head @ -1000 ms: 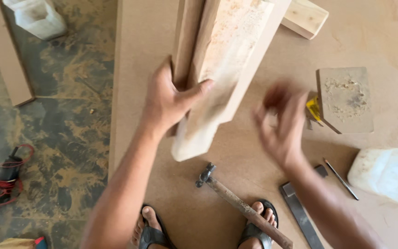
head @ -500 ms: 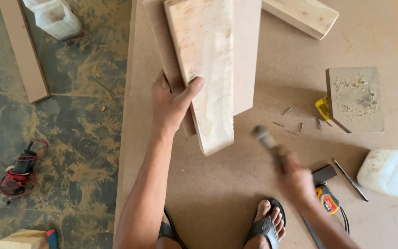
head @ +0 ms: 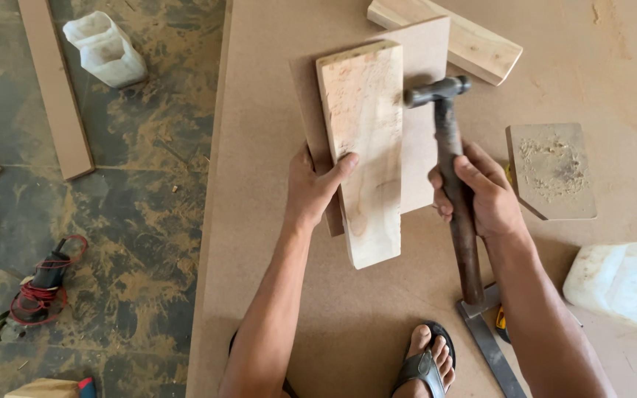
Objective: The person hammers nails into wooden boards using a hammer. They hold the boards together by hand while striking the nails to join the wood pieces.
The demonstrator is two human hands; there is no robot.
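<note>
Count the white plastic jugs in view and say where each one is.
2. One white jug stands on the dusty floor at upper left; another white jug lies on the board at lower right, partly cut off. More may be out of frame.

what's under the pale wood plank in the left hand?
Under the plank lies a thin brown board, showing on both its sides, on the big brown sheet. The left hand grips both. Any nails or joint between them are hidden.

Both forearms are bare, with no sleeves or gloves, and a black flip-flop [head: 423,365] is on one foot.
</note>
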